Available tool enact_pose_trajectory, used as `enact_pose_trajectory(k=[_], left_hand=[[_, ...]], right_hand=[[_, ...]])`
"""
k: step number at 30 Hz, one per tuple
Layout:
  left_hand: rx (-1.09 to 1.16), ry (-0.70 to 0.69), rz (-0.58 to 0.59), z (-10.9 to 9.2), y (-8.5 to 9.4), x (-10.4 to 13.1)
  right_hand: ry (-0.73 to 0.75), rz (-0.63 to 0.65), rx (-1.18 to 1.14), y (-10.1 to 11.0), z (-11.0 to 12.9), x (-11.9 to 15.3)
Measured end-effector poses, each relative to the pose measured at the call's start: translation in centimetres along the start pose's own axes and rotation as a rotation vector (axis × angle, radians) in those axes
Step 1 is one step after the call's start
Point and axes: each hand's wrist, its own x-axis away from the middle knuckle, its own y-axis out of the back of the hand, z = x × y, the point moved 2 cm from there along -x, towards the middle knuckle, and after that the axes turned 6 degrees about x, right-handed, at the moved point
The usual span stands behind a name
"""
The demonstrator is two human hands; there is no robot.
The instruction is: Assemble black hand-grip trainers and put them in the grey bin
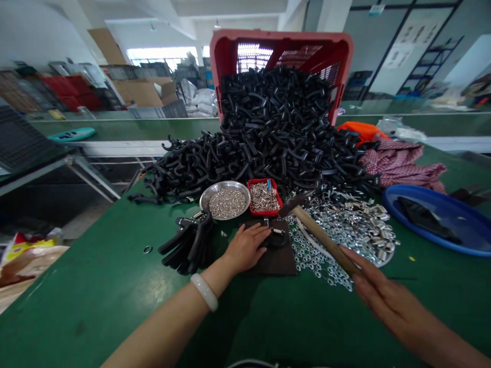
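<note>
My right hand [378,289] is wrapped round the wooden handle of a hammer [326,240], whose dark head is raised over the right side of a dark plate [276,263]. On that plate lies a black handle-like part with a small metal spring [277,231]. My left hand [247,248] presses on this part, its fingers close together. Left of my wrist is a bundle of black parts [190,243]. Behind my hands stand a metal dish of small metal pieces [226,202] and a red tray of metal pins [264,198].
A tipped red crate [282,37] spills a large heap of black parts [276,148] over the green table [95,301]. Shiny metal pieces [326,260] spread at the right, beside a blue tray [406,191] with a dark flat object. A checkered cloth [402,161] lies behind it.
</note>
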Motion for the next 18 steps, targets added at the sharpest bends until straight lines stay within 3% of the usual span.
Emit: enact_pose_trajectory(k=[2,4,8,10,13,15,18], left_hand=[[0.0,0.089,-0.073,0.2,-0.2,0.4],[-0.014,0.176,-0.142,0.5,-0.4,0.7],[-0.005,0.21,-0.167,1.0,-0.6,1.0],[0.014,0.196,-0.157,1.2,-0.6,0.9],[0.029,0.189,-0.157,1.3,-0.5,0.9],[0.032,0.193,-0.161,1.3,-0.5,0.8],[0.042,0.197,-0.157,1.3,-0.5,0.7]], right_hand=[[-0.022,-0.093,-0.002,0.0,1.0,0.1],[-0.012,-0.101,0.027,-0.6,1.5,-0.3],[0.061,0.152,0.046,-1.6,1.4,-1.9],[0.073,0.19,0.027,-1.4,1.3,-2.2],[0.007,0.034,0.023,-0.9,1.4,-1.8],[-0.033,0.003,0.017,-1.2,1.5,-1.3],[-0.051,0.187,-0.037,-2.4,1.5,-0.9]])
